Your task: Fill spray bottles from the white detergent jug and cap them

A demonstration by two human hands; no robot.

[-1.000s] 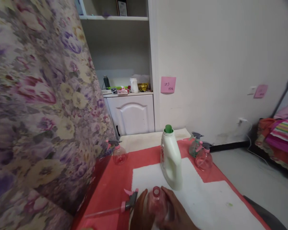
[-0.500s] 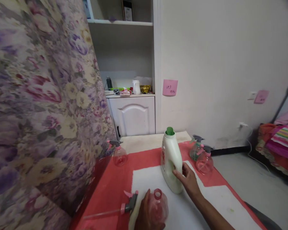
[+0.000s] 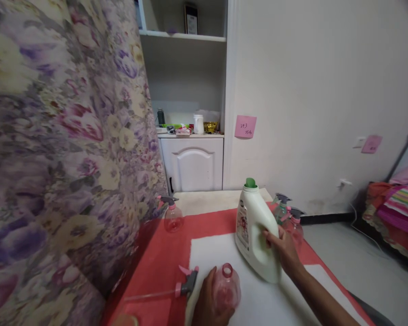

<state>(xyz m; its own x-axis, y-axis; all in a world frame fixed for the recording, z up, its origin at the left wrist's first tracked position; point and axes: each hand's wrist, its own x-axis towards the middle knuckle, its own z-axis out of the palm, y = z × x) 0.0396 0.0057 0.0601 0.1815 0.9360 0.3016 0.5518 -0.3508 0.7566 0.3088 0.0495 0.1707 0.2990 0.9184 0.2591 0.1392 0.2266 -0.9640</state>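
My left hand [image 3: 206,299] is wrapped round a clear pink spray bottle [image 3: 228,290], whose neck is uncapped and points up. Just left of that hand, a grey and pink spray head [image 3: 187,284] lies on the red cloth with its dip tube stretching left. My right hand [image 3: 283,246] is closed on the handle of a pale green detergent jug [image 3: 255,235], right of the bottle. The jug leans to the left, with its printed label facing left. Its cap is off, and a green spout shows in its mouth. Part of my right fingers is hidden in the handle.
A pink spray bottle [image 3: 173,219] stands at the table's far left. Green [image 3: 279,210] and pink [image 3: 295,231] spray bottles stand at the right, partly behind the jug and hand. White paper [image 3: 211,249] covers part of the red cloth [image 3: 156,267]. A floral curtain [image 3: 71,158] hangs left.
The jug has moved right in the view, and its label has turned more toward me. My right hand has moved with it. My left hand still holds the pink bottle.
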